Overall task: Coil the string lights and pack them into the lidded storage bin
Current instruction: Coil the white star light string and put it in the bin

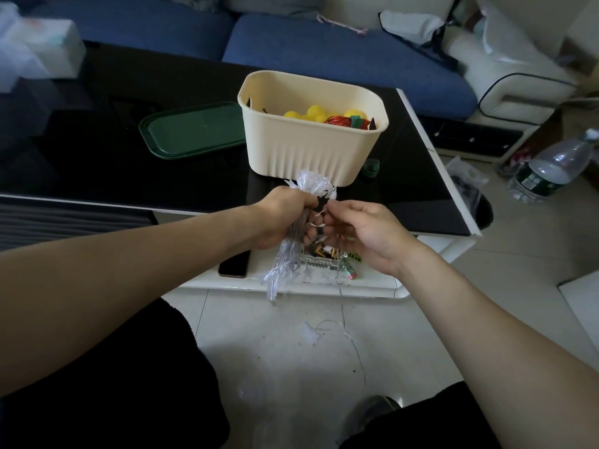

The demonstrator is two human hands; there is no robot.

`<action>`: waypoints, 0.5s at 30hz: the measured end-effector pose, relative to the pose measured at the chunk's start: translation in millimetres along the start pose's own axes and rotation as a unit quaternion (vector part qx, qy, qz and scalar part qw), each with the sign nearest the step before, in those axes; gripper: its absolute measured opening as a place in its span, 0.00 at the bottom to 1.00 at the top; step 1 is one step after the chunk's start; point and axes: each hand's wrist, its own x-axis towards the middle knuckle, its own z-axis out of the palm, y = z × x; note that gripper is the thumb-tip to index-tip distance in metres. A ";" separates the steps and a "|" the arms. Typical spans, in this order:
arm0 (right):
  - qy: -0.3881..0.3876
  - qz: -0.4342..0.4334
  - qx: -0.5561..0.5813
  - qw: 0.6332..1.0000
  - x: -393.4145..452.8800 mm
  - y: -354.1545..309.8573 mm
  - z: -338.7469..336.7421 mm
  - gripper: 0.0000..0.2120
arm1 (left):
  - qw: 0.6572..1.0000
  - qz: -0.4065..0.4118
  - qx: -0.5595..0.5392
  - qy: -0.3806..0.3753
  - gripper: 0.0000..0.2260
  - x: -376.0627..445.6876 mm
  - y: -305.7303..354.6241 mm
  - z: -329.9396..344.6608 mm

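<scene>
Left hand (285,218) clamps a bundle of string lights (291,251) at its middle, fingers curled round it; looped ends fan out above the fist and hang below it, so the grip acts as the core that keeps the coil from springing loose. Right hand (363,234) sits just beside, fingertips pinching a thin strand of the wire, likely feeding it round the bundle. A free tail (343,322) runs down from that hand and trails in loose curls on the floor tiles, so coiling looks unfinished. Bundle is held in the air just in front of the surface (129,163), close to the bin (308,147), probably to keep the drop-in short. Bin stands open near the front edge, already holding yellow and red items; room left is hard to judge. Green lid (191,131) lies flat on the surface to the bin's left, touching or nearly touching its side, out of the way until packing is done. Snack packets (334,264) and a phone (233,265) lie on the lower white shelf under the hands. Risk: the trailing tail may snag or tangle as it is drawn up.
</scene>
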 end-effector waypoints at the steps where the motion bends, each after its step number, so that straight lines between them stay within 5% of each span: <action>1: 0.006 -0.007 0.006 1.000 0.4 -0.1 0.2 0.06 | 1.000 0.002 0.003 -0.011 0.12 -0.9 0.1 1.7; 15: 0.119 -0.059 -0.032 0.991 -1.8 3.1 7.2 0.06 | 0.998 0.024 0.029 -0.054 0.15 -7.5 0.0 11.6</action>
